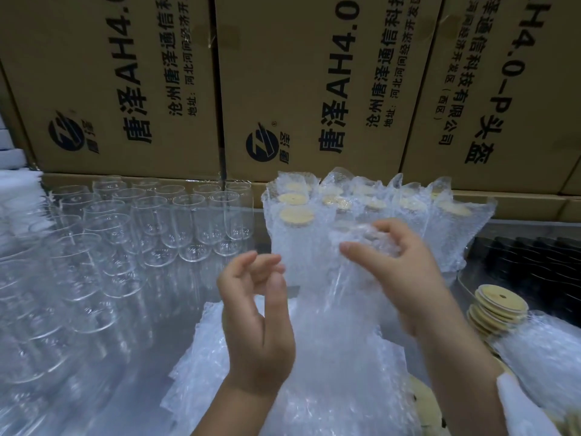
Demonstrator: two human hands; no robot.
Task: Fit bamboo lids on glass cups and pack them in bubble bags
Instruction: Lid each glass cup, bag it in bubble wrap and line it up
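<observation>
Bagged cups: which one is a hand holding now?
The front bagged cup, gripped at its top by the right hand; the other bagged cups stand behind it by the cartons, untouched.

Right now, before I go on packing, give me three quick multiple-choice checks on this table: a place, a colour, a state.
1. The empty glasses stand: A on the left; B on the right; C on the lids.
2. The stack of loose lids is: A black; B pale yellow; C red.
3. The right hand: A is empty; B grips a bubble bag; C holds a lid.
Key: A, rows of them fill the left side; B, pale discs; B, fingers curl round the bag's top.
</observation>
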